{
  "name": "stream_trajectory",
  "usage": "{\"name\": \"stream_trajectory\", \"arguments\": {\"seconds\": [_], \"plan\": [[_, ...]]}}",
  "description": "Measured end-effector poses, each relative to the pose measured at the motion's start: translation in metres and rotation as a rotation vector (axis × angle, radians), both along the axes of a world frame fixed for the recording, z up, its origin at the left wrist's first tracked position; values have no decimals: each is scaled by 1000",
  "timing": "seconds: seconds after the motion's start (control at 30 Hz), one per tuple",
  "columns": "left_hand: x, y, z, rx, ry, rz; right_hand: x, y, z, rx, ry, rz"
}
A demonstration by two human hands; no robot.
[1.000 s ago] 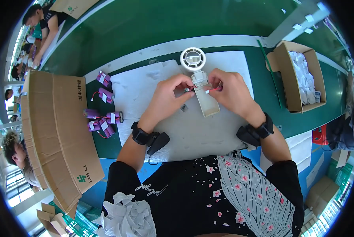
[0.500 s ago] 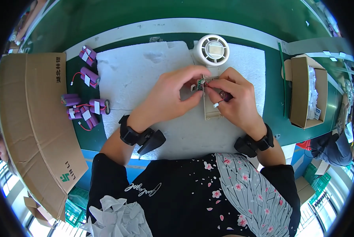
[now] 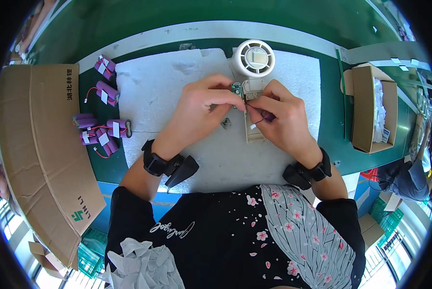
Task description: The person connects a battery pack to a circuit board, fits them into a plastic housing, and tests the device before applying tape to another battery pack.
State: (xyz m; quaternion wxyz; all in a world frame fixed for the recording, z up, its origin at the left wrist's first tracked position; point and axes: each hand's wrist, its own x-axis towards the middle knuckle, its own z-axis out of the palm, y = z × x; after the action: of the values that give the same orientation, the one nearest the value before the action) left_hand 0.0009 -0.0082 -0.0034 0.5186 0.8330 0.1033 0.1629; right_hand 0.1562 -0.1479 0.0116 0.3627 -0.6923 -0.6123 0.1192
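A white handheld fan [image 3: 254, 58] lies on the foam sheet, its round caged head pointing away from me. Its cream handle shell [image 3: 256, 137] is opened up and runs toward me beneath my right hand. At the handle's left edge, my left hand [image 3: 199, 107] is closed on a small green circuit board [image 3: 236, 88], fingertips near its wires. The fingertips of my right hand [image 3: 284, 115] pinch a thin dark wire beside the board. Partly hidden under those fingers is a purple battery [image 3: 269, 116], with a white plug [image 3: 253, 126] hanging next to it.
Several purple batteries [image 3: 108, 94] with leads lie left of the white foam sheet [image 3: 177, 72]. A large cardboard box [image 3: 42, 139] stands at far left. On the right is an open carton [image 3: 363, 111] holding white pieces. A small dark bit [image 3: 226, 123] rests on the foam.
My left fingers have shifted up and closed in toward the wire, and the board now stands more upright by the handle's top. My right hand still pinches near the handle. The view has shifted slightly.
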Motion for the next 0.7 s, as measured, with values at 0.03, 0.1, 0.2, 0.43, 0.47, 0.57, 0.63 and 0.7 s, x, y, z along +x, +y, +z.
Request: {"name": "stream_trajectory", "arguments": {"seconds": [0.03, 0.1, 0.2, 0.43, 0.47, 0.57, 0.63, 0.7], "plan": [[0, -1, 1, 1, -1, 0, 0, 0, 0, 1, -1, 0], [3, -3, 6, -40, -35, -7, -1, -1, 1, -5, -33, 14], [7, -10, 10, -142, -46, 18, -1, -2, -1, 7, -51, 24], [11, -14, 5, -278, -106, 133, -2, -1, -2, 43, 12, 5], [10, -12, 6, -209, -88, 101, -1, -1, -2, 40, 11, 17], [6, -7, 8, -76, -51, 39, 0, 0, -3, 33, 9, 42], [6, -6, 7, -29, -64, 5, 0, 0, -1, 17, 11, 62], [5, -6, 7, -7, -70, -13, 0, 0, -1, 8, 12, 71]]}}
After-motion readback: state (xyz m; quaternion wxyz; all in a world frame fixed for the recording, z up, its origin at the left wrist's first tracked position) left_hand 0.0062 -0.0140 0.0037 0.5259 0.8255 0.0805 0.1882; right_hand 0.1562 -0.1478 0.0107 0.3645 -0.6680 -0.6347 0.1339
